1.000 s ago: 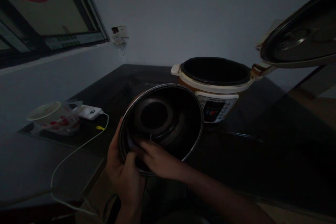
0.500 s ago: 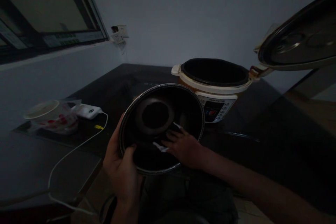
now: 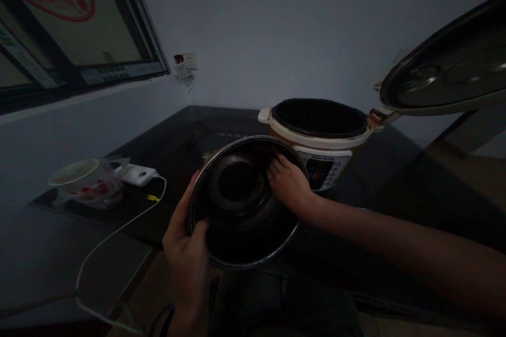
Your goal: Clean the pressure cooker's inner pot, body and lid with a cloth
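Observation:
I hold a dark round inner pot (image 3: 241,226), its mouth tipped toward me. My left hand (image 3: 187,255) grips its rim at the lower left, thumb inside. My right hand (image 3: 288,184) reaches into the pot and presses curled fingers against the upper right inner wall; whatever lies under them is hidden. Just behind the pot stands an electric cooker (image 3: 316,139) with a cream rim and a button panel, its cavity dark and open. Its hinged lid (image 3: 446,81) is raised at the right.
The cooker stands on a dark glossy table (image 3: 395,189). At the left lie a white power bank (image 3: 136,174) with a white cable (image 3: 118,229) and a clear plastic cup (image 3: 85,181) with red marks. A wall socket (image 3: 185,63) and a window (image 3: 59,26) are behind.
My right hand has swept from the pot's lower left, across the bottom, up to its upper right wall. A white scrap seen under it half a second ago no longer shows. My left hand keeps its grip.

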Motion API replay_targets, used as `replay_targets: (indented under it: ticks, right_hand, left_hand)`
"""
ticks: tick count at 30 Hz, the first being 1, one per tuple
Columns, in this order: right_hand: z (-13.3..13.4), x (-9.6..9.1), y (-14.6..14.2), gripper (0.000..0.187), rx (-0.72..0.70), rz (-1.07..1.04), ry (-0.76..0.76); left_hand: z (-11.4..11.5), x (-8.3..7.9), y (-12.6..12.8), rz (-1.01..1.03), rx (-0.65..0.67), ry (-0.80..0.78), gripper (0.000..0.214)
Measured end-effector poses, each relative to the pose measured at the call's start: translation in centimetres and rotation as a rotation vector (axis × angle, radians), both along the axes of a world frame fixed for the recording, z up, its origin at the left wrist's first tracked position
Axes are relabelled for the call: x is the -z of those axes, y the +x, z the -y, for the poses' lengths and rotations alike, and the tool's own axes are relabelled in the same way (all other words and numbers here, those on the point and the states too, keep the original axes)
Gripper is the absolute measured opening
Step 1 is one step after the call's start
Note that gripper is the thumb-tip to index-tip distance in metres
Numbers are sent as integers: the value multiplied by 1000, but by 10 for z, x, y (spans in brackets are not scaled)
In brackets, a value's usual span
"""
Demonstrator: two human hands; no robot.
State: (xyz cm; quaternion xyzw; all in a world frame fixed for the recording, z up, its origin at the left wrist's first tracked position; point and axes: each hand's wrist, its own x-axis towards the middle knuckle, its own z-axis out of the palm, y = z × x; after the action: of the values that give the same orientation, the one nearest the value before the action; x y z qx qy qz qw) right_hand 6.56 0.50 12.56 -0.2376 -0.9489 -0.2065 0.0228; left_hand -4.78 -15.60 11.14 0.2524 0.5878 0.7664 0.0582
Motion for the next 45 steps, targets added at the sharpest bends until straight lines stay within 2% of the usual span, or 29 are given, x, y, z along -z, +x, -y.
replay_targets:
  ticks: [3,5,8,11,16,20,24,26,29,32,36,40,42,45]
  right_hand:
    - [0,17,9,44,4,14,8]
    - [5,29,17,40,-5,23,-45]
    - [19,41,23,34,-46,74,-264]
    - [38,48,21,36,-137,99,-499]
    - [70,52,4,43,-216,-132,-811]
    - [85,49,-7,48,-305,-323,-1102]
    - [88,38,2,51,-336,-359,-1174]
    - [87,34,13,50,-310,-282,-1124]
    - [83,35,33,44,-269,-189,-938]
    - [73,43,53,38,-268,-159,-687]
    - [49,44,70,32,-215,-144,-253]
    - [19,22,71,30,-221,-165,112]
    - [7,8,68,35,-248,-184,214]
    - [-1,-5,65,41,-291,-198,289]
  left_hand:
    - [0,1,0,-11,-4,13,53]
    - [0,1,1,-7,-8,17,53]
    - [-1,-2,4,9,1,10,54]
    - [-1,-5,7,15,1,-9,54]
    - [0,-6,11,3,-7,-27,55]
    - [2,-4,10,-26,-3,-40,55]
    - [1,-4,8,-13,1,-19,53]
    - [0,-5,6,10,-4,-16,53]
    - [-1,-7,3,22,-12,-23,53]
    - [0,-7,2,23,-9,-27,51]
    - [3,-6,1,27,1,-69,53]
    - [4,-5,-2,-14,8,-124,54]
    - [4,-4,-4,-31,21,-128,55]
    - [5,-3,-6,-41,13,-130,55]
